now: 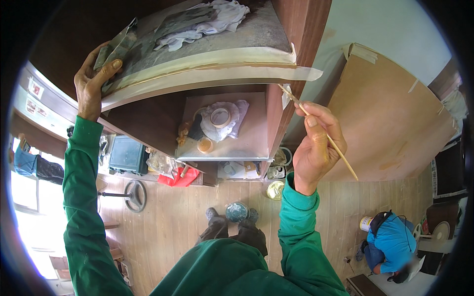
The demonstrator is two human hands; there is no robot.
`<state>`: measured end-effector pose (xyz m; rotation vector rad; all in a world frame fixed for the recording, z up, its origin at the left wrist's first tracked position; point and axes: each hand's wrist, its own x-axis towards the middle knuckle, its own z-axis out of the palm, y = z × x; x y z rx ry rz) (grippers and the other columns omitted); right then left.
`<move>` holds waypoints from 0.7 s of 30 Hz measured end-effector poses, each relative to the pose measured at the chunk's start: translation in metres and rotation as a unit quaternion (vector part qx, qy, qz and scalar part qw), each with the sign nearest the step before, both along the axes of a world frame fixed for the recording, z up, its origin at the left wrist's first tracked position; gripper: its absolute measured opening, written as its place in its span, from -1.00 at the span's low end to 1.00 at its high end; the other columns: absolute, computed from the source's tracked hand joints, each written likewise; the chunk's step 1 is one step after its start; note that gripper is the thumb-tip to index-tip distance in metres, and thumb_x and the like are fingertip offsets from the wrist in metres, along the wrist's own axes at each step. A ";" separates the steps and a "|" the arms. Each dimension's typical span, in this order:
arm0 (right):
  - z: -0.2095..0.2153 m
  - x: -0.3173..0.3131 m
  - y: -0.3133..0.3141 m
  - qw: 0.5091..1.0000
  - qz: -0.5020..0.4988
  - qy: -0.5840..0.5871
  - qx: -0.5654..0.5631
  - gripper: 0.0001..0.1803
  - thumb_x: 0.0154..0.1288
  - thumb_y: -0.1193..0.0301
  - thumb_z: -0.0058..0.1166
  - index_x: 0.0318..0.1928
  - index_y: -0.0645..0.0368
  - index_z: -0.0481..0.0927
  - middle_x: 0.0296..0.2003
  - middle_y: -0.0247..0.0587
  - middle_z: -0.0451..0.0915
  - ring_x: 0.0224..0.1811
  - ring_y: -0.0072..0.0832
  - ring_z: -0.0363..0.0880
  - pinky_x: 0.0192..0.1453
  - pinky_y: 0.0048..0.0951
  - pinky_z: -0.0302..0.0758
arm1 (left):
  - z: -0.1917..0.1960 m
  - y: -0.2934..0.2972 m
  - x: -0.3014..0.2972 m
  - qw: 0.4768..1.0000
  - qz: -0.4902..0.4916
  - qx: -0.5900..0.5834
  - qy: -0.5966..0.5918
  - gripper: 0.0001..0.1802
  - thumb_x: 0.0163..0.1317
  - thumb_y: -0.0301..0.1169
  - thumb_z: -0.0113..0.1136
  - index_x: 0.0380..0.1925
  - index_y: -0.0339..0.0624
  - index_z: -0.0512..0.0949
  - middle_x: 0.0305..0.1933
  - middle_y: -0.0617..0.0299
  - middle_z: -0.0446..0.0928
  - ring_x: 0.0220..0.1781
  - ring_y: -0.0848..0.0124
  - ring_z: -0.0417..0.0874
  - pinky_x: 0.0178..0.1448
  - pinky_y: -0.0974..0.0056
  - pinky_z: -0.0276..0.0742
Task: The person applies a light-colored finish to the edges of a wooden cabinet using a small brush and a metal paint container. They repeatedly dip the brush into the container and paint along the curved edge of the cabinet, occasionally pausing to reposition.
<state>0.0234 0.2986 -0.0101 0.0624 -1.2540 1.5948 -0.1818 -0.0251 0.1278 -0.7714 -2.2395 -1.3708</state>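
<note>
My right hand [316, 138] pinches a thin artist's brush [340, 154] by its pale wooden shaft. The brush tip meets the right end of the shelf's front edge, close to the brown upright panel [302, 47]. Masking tape [217, 75] runs along that edge, and its loose end sticks out past the panel. At the shelf's far left end, my left hand [96, 79] is closed around a dark grey, shiny folded piece [118, 45], its material unclear. The thumb lies over the piece, and the hand rests against the shelf edge.
White cloths [212, 19] lie on the covered upper shelf. Below, a tape roll [220, 117] sits on a cloth. A large brown board [390, 118] leans at right. A bucket [237, 212] stands between my feet. A person in blue [392, 241] crouches at lower right; another [37, 163] is at left.
</note>
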 end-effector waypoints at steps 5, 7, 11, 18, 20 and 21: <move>-0.002 -0.001 0.002 1.000 -0.002 0.006 -0.006 -0.82 0.31 0.50 0.18 -0.14 0.35 0.70 -0.19 -0.04 0.69 -0.18 -0.37 0.68 -0.03 -0.41 0.57 | -0.001 -0.001 -0.002 1.000 -0.006 0.009 -0.002 -0.24 0.03 -0.23 0.48 0.22 -0.42 0.50 -0.02 -0.01 0.65 -0.09 0.33 0.69 0.18 0.27 0.56; -0.003 -0.002 0.002 1.000 -0.006 0.011 -0.009 -0.81 0.31 0.50 0.18 -0.15 0.36 0.70 -0.19 -0.04 0.69 -0.18 -0.37 0.68 -0.03 -0.41 0.57 | -0.001 -0.001 -0.002 1.000 -0.005 0.008 -0.001 -0.23 0.03 -0.23 0.49 0.22 -0.42 0.50 -0.01 -0.02 0.65 -0.08 0.33 0.69 0.18 0.27 0.56; -0.003 -0.002 0.003 1.000 -0.008 0.018 -0.015 -0.81 0.30 0.50 0.18 -0.15 0.36 0.70 -0.20 -0.04 0.69 -0.19 -0.37 0.68 -0.03 -0.42 0.57 | 0.000 -0.001 -0.001 1.000 -0.007 0.006 0.002 -0.24 0.03 -0.24 0.48 0.22 -0.43 0.50 0.00 -0.03 0.65 -0.06 0.32 0.69 0.19 0.26 0.57; -0.004 -0.001 0.004 0.999 -0.002 0.025 -0.046 -0.81 0.28 0.52 0.18 -0.15 0.38 0.69 -0.20 -0.01 0.69 -0.19 -0.35 0.67 -0.03 -0.41 0.57 | 0.000 0.001 -0.001 1.000 -0.001 0.005 0.006 -0.24 0.02 -0.24 0.49 0.21 -0.42 0.51 0.02 -0.05 0.64 -0.03 0.29 0.69 0.20 0.25 0.57; -0.007 -0.001 0.006 0.999 0.000 0.030 -0.029 -0.81 0.28 0.53 0.18 -0.15 0.38 0.69 -0.19 0.00 0.69 -0.19 -0.35 0.67 -0.03 -0.41 0.57 | -0.001 0.001 -0.001 1.000 -0.002 0.010 0.003 -0.23 0.01 -0.24 0.49 0.22 -0.42 0.51 0.02 -0.05 0.64 -0.02 0.28 0.69 0.21 0.25 0.57; -0.007 -0.001 0.006 0.999 0.000 0.032 -0.020 -0.81 0.28 0.53 0.18 -0.15 0.39 0.69 -0.19 0.00 0.69 -0.19 -0.35 0.67 -0.04 -0.41 0.57 | -0.001 0.000 -0.002 1.000 -0.002 0.012 0.002 -0.22 0.01 -0.23 0.49 0.22 -0.41 0.51 0.02 -0.05 0.64 -0.01 0.28 0.69 0.21 0.24 0.57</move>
